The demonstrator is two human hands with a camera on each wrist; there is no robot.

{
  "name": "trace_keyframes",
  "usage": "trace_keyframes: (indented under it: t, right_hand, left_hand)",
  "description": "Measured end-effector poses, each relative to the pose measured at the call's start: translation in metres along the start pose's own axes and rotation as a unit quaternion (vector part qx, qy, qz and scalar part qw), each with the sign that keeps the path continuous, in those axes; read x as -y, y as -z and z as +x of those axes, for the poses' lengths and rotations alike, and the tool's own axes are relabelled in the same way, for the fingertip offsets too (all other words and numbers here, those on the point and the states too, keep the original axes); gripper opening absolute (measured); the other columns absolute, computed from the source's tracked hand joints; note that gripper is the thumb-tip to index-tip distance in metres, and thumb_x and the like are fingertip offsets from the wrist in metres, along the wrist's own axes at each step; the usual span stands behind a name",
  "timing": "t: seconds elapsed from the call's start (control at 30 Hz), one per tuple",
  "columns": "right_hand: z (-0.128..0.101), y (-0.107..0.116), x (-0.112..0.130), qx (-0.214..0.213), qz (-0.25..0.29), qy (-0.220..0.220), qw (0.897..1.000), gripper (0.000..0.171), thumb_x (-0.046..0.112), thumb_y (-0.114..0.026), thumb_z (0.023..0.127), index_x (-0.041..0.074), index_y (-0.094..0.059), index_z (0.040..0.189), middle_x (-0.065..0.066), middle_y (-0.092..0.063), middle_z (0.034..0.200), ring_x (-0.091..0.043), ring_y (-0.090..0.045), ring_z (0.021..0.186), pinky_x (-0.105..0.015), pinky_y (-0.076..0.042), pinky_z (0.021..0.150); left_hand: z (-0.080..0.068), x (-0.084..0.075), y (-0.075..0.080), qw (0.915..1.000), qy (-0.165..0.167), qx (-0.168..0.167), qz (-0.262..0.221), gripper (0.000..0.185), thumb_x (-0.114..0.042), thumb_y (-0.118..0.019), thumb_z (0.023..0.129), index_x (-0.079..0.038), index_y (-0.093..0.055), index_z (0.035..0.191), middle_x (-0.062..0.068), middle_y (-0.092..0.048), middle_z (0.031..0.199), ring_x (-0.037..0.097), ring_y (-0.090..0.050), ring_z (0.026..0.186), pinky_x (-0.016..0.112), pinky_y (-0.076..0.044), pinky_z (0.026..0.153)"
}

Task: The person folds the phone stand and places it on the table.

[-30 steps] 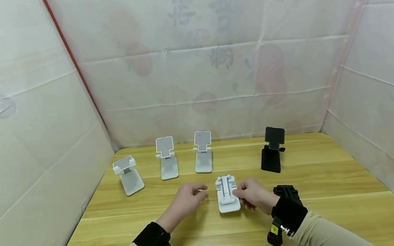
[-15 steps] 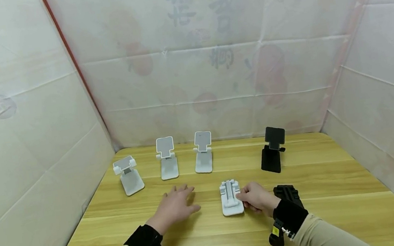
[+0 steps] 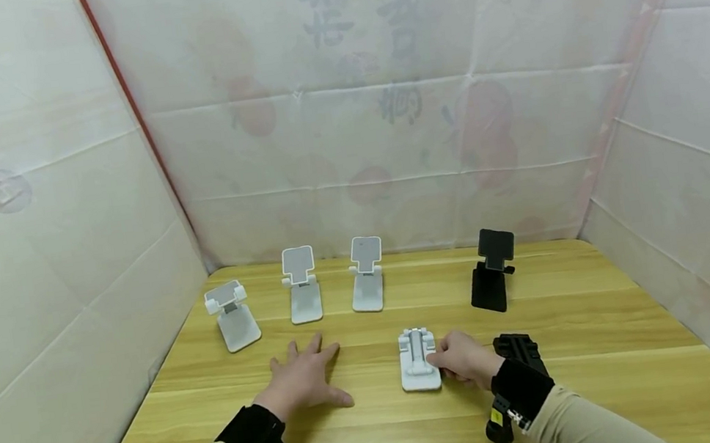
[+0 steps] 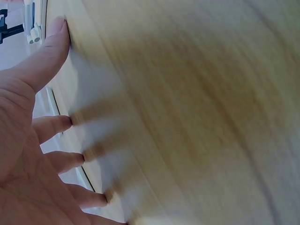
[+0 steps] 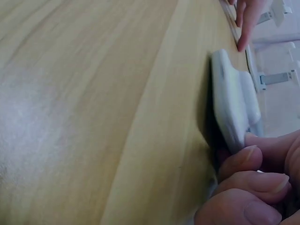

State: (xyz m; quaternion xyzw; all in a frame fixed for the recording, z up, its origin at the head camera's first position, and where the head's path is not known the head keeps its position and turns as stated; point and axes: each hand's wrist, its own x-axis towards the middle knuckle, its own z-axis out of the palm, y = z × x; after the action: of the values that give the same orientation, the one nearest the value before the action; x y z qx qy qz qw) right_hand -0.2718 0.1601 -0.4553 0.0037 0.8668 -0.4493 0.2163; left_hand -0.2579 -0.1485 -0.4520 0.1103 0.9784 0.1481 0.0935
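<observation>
A folded white phone stand lies flat or just over the table, right of the middle in the head view. My right hand pinches its right edge, thumb on top and the other fingers curled at the side. In the right wrist view the folded white phone stand shows edge-on, with a dark shadow under it. Off to the left, my left hand holds nothing, its fingers spread. The left wrist view shows the fingertips of my left hand at the wooden surface.
Three unfolded white phone stands stand along the back left of the wooden table. An unfolded black phone stand is at the back right. Beside my right wrist lies a folded black phone stand. Sheeted walls enclose three sides.
My left hand has moved left, away from the folded white phone stand, and spread its fingers. The right hand has shifted that stand slightly right and towards me.
</observation>
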Motion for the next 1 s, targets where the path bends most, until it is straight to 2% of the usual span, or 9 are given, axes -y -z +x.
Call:
trace_keyframes:
  t: [0.3,0.57,0.77,1.0]
  right_hand:
    - [-0.007,-0.003,0.007,-0.006,-0.030,0.003,1.000,0.047,0.020,-0.064,0.101,0.018,-0.043,0.059,0.000,-0.041,0.053,-0.011,-0.021,0.045,-0.024,-0.018,0.045]
    - [-0.001,-0.004,0.008,-0.017,-0.083,-0.012,0.996,0.043,0.020,-0.065,0.101,0.015,-0.049,0.061,0.000,-0.042,0.053,-0.012,-0.027,0.046,-0.024,-0.021,0.043]
    - [0.005,-0.004,0.006,-0.023,-0.120,-0.002,0.993,0.035,0.016,-0.062,0.101,0.013,-0.051,0.068,0.001,-0.042,0.055,-0.013,-0.033,0.048,-0.024,-0.025,0.043]
    - [0.004,-0.002,0.003,-0.025,-0.130,0.024,0.991,0.038,0.016,-0.064,0.100,0.014,-0.049,0.065,0.002,-0.041,0.053,-0.013,-0.032,0.046,-0.023,-0.024,0.042]
  left_hand:
    - [-0.001,0.000,0.000,1.0000,-0.001,0.004,0.004,0.105,-0.066,-0.086,0.067,-0.017,-0.050,0.153,0.022,-0.032,0.163,0.066,-0.021,0.143,0.091,-0.016,0.102]
    - [-0.001,-0.001,0.002,0.9999,0.001,0.012,0.012,0.104,-0.068,-0.084,0.069,-0.019,-0.049,0.154,0.021,-0.032,0.163,0.065,-0.021,0.144,0.091,-0.018,0.102]
    - [-0.002,0.000,0.002,0.9998,0.003,0.012,0.017,0.104,-0.068,-0.084,0.069,-0.018,-0.049,0.153,0.022,-0.032,0.163,0.065,-0.022,0.143,0.091,-0.019,0.101]
    - [0.000,-0.002,0.002,0.9997,0.005,0.020,0.016,0.102,-0.067,-0.084,0.069,-0.019,-0.050,0.153,0.021,-0.032,0.163,0.064,-0.021,0.143,0.091,-0.019,0.101]
